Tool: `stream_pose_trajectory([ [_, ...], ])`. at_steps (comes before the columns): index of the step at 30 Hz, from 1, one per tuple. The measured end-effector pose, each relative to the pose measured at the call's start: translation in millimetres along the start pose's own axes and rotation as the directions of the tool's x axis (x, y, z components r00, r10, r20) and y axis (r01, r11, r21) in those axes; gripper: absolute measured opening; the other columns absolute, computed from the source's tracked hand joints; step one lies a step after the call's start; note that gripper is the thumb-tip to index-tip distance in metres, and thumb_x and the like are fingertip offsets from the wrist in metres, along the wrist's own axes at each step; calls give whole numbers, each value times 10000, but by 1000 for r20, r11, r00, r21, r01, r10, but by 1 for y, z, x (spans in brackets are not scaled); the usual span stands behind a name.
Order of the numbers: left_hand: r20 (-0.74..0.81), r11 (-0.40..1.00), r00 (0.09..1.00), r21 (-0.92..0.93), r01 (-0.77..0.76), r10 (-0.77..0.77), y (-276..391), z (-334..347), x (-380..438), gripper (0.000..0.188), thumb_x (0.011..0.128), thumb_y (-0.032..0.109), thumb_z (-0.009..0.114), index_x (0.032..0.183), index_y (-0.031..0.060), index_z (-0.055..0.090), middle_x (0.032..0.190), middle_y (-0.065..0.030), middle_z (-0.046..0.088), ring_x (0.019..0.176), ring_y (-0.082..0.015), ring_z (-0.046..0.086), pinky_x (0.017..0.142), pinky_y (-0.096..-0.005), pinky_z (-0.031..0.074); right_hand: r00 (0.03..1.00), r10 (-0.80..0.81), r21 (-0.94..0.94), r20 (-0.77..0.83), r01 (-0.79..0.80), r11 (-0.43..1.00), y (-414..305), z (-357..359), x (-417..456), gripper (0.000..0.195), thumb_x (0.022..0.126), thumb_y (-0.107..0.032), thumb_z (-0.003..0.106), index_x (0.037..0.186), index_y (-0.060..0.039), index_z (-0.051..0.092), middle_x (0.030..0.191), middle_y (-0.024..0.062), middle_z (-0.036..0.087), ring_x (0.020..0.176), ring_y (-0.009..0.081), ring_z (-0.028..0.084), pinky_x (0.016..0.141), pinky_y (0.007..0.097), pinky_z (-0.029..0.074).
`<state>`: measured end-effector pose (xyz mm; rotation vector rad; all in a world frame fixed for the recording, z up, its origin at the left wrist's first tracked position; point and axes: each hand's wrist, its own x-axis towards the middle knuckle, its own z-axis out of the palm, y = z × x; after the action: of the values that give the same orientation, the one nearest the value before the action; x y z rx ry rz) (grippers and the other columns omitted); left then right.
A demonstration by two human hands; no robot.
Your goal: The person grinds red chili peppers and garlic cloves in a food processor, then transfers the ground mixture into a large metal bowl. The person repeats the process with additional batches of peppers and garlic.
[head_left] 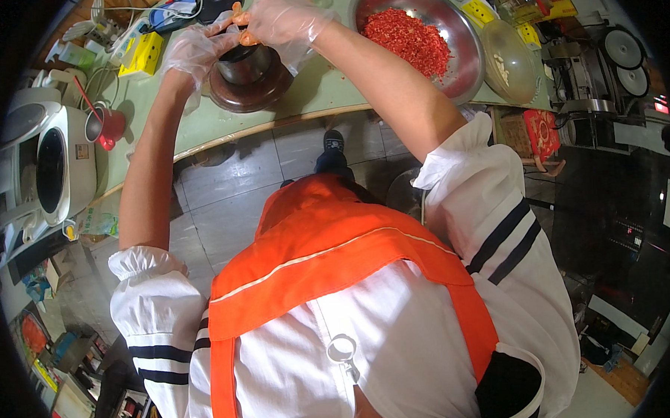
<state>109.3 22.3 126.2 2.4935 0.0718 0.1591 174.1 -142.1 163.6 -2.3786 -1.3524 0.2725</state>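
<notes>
Both of my hands wear clear plastic gloves and meet above a dark round stand with a metal cylinder [244,67] on the table. My left hand [199,49] pinches the left side of a small orange-brown food piece [247,38], its fingers close together. From the right, my right hand [284,18] has its fingers on the same piece; the glove hides part of the grip. What the piece is exactly, I cannot tell. Right of my right forearm, a large steel bowl [468,52] holds chopped red chili-like bits [406,40].
A translucent bowl with pale pieces [508,61] stands beyond the steel bowl. At left are a red mug [106,125], a yellow box [141,55] and a white appliance [66,159]. The pale green table's front edge [225,140] curves before me.
</notes>
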Motion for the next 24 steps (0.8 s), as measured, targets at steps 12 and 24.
stream_pose_trajectory([
  [12, 78, 988, 997, 152, -20, 8, 6, -5, 1, 388, 921, 393, 634, 1206, 135, 681, 1062, -190, 683, 881, -308, 636, 820, -353, 494, 999, -42, -9, -25, 42, 999, 4, 7, 3, 228, 775, -337, 643, 857, -138, 720, 775, 163, 679, 699, 335, 667, 607, 455, 526],
  [24, 74, 990, 997, 138, 25, -36, 3, -4, 1, 431, 904, 454, 626, 1215, 160, 676, 1046, -235, 661, 952, -359, 634, 833, -395, 484, 999, -32, 54, -18, 33, 998, 3, 6, 1, 231, 772, -321, 652, 846, -114, 719, 754, 179, 670, 680, 339, 660, 600, 457, 521],
])
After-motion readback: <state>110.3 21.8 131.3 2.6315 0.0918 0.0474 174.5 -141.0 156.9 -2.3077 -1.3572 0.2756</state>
